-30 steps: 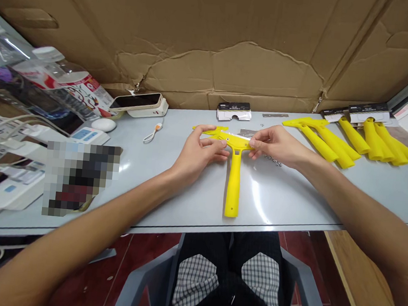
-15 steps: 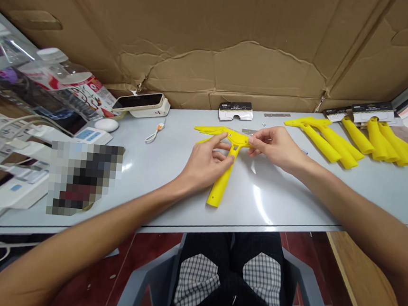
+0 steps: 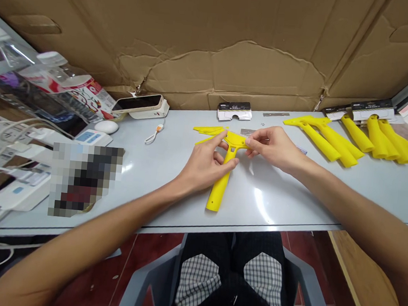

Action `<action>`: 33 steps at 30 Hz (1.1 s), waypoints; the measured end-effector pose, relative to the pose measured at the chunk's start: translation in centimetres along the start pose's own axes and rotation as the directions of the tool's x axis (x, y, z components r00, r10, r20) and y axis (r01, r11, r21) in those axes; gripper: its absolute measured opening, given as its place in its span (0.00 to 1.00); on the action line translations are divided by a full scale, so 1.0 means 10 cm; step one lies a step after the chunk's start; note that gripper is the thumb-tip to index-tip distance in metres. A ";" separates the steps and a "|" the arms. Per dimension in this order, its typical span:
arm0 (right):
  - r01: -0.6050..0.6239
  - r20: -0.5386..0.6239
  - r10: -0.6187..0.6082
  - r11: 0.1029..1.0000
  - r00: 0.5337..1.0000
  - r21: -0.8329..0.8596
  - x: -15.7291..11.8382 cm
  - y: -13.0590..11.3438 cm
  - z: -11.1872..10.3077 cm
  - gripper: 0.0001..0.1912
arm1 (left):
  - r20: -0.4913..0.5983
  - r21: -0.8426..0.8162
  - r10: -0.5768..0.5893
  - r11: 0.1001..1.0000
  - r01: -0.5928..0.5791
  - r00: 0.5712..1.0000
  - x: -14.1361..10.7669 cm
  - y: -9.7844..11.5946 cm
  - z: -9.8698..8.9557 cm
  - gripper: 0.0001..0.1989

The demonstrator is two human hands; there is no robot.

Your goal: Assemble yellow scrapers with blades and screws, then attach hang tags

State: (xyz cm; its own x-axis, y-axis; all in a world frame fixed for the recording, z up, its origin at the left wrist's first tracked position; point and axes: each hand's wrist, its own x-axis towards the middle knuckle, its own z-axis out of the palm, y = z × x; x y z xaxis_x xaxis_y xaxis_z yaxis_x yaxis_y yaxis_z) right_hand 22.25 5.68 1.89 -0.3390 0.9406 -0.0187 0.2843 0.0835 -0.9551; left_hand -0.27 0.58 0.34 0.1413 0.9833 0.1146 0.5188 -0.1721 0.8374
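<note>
A yellow T-shaped plastic scraper handle (image 3: 218, 192) lies in front of me, its wide head pointing away and its hollow grip towards the desk's front edge. My left hand (image 3: 208, 160) is closed around the neck and left side of the head. At the head's right end, the thumb and fingers of my right hand (image 3: 272, 147) pinch the corner. Just behind the head lies a thin metal blade (image 3: 247, 132), partly covered. More yellow plastic pieces (image 3: 208, 130) lie beyond my left hand. A tiny metal part (image 3: 262, 124) rests behind my right hand.
Several yellow handles (image 3: 333, 144) lie at the right, near black-and-white packs (image 3: 372, 110). Another pack (image 3: 234, 112) and a metal strip (image 3: 277, 114) lie by the cardboard (image 3: 182, 79). At the left are a phone (image 3: 139, 102), bottles (image 3: 77, 85), a power strip (image 3: 22, 194) and cables.
The scraper handle has turned slightly, so its head sits more level and its grip end is a little nearer me. Both hands keep their hold and shift slightly with it.
</note>
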 end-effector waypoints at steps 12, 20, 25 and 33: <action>-0.002 -0.079 0.000 1.000 0.997 -0.019 -0.06 -0.07 0.08 0.10 | 0.010 -0.001 -0.015 1.000 0.015 1.000 -0.01 -0.02 0.01 0.34; 0.015 -0.111 -0.017 1.000 0.994 -0.019 -0.07 -0.07 0.10 0.12 | 0.007 0.062 0.065 0.996 -0.065 0.998 0.02 -0.06 0.03 0.28; 0.025 -0.109 -0.028 0.999 0.994 -0.033 -0.07 -0.03 0.12 0.13 | 0.062 -0.024 -0.058 0.998 0.060 0.996 0.00 0.01 0.03 0.38; 0.010 -0.113 -0.017 0.998 0.993 -0.054 -0.08 -0.05 0.15 0.13 | 0.091 -0.163 -0.191 0.965 0.204 0.977 -0.05 0.05 0.07 0.44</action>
State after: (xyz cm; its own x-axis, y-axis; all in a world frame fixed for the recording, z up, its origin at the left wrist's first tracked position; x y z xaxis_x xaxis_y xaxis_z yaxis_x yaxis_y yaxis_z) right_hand 21.02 4.41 1.95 -0.2397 0.9703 0.0308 0.3290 0.1111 -0.9378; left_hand 0.54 -0.02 0.28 0.1155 0.9886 -0.0970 0.3919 0.0444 0.9189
